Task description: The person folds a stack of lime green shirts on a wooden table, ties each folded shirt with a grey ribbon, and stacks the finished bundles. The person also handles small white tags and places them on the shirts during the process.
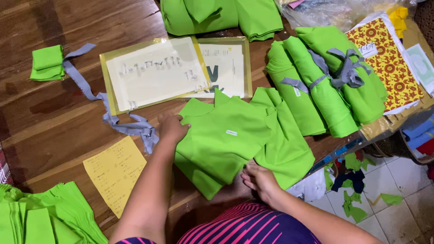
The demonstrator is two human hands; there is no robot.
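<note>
While both flat hands, left hand point(172, 129) and right hand point(260, 178), press green fabric point(224, 142), wooden table point(49, 113) meets tiled floor point(402, 180)

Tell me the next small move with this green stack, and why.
Probably square the stack: its pieces sit skewed, corners poking out. The left hand presses its left edge and the right hand its near edge, so pushing both inward looks natural.

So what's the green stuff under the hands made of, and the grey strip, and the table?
The green pieces look like soft matte knit cloth: they fold and drape. The grey strip looks like thin woven fabric, limp and crinkled. The table looks like varnished wood, with grain and a slight shine.
</note>
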